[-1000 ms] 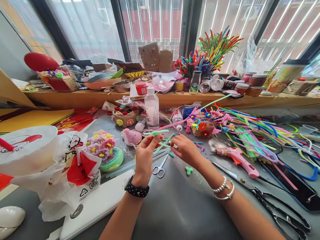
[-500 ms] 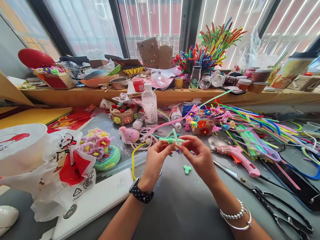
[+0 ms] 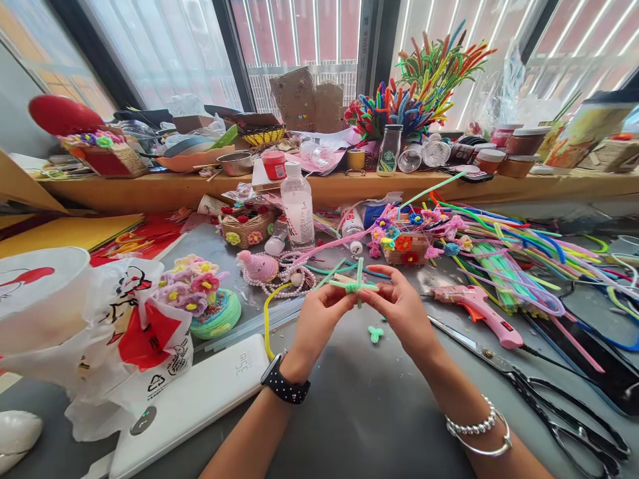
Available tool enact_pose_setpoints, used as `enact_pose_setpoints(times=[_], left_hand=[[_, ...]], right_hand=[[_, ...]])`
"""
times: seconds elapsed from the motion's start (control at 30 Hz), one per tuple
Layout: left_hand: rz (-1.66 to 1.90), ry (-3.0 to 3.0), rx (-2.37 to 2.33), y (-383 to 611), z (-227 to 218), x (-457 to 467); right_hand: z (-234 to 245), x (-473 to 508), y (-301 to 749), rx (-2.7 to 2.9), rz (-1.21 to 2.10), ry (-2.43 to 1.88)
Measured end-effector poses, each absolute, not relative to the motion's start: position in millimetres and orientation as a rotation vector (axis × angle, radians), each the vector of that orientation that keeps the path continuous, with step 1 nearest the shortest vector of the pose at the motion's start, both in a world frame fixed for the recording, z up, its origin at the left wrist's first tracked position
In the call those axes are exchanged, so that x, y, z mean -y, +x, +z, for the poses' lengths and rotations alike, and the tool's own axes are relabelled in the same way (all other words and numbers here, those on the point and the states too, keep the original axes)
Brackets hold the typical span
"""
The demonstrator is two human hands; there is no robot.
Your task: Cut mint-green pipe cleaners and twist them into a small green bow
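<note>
Both hands meet above the middle of the table, pinching one light green pipe cleaner piece (image 3: 353, 288) bent into a small crossed shape with one end sticking up. My left hand (image 3: 319, 326) is closed on its left side, thumb and fingertips together. My right hand (image 3: 407, 316) grips the right side the same way, index finger stretched above. On the table just under my right fingers lies a small green three-lobed pipe cleaner piece (image 3: 375, 334). Behind the hands, a pink-topped beaded ornament (image 3: 258, 266) rests among strings of pearl beads.
To the right lie a pink glue gun (image 3: 482, 309), large black-handled scissors (image 3: 539, 392) and a heap of colored pipe cleaners (image 3: 504, 259). A white power bank (image 3: 200, 406) and a plastic bag (image 3: 134, 346) are at left. A clear bottle (image 3: 298, 206) stands behind.
The green piece has turned so its free end stands more upright, with its wound middle now facing me. Both hands have shifted slightly, the right one a little to the right and lower.
</note>
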State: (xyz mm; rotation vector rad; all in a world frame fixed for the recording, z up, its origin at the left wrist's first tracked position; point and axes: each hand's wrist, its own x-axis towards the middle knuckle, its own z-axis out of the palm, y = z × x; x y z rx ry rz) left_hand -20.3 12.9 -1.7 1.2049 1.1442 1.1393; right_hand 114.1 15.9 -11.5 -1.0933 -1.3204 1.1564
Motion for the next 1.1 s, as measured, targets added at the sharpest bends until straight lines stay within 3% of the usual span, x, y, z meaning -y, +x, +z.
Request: enact_pose_setpoints(times=[0.2,0.77,1.1], left_hand=[[1.031,1.207,-1.077,-21,0,-13],[0.911,1.217,-1.024,-22,8,-10],[0.820,1.153,-0.955,-24,5,-11]], right_hand=[[-14,-20,124,1.437,1.039,-1.199],[-8,-17,125,1.384,1.227,-1.061],[-8,-18,129,1.468,1.062,-1.096]])
